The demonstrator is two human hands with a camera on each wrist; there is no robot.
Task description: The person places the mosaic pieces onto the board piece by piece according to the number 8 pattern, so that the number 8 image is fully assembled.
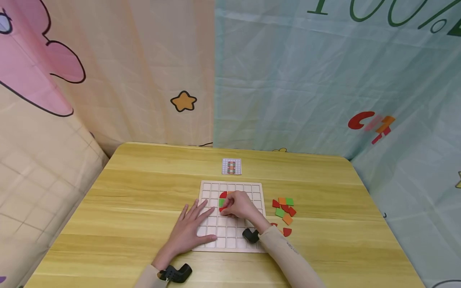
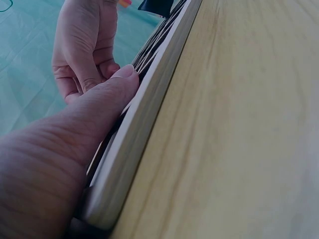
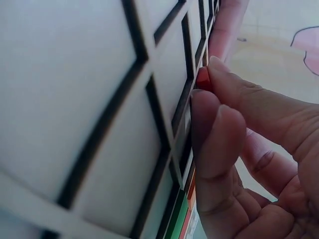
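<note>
A white grid board (image 1: 230, 242) with raised lines lies on the table. My right hand (image 1: 240, 205) is over its middle and pinches a red piece (image 3: 203, 78) between thumb and fingers, at the grid surface. Just above that spot sit a green square (image 1: 221, 202) and a red rounded piece (image 1: 223, 195) in grid cells, with an orange piece (image 1: 229, 192) partly hidden by the hand. My left hand (image 1: 187, 230) rests with spread, straight fingers on the board's left side. Its thumb (image 2: 107, 97) lies along the board's near edge in the left wrist view.
Right of the board lie several loose pieces, among them an orange square (image 1: 287, 219), a green square (image 1: 279, 213) and a red rounded piece (image 1: 287, 232). Behind the board is a small pattern card (image 1: 231, 166). Printed curtains (image 1: 281, 80) hang beyond the wooden table (image 1: 108, 224).
</note>
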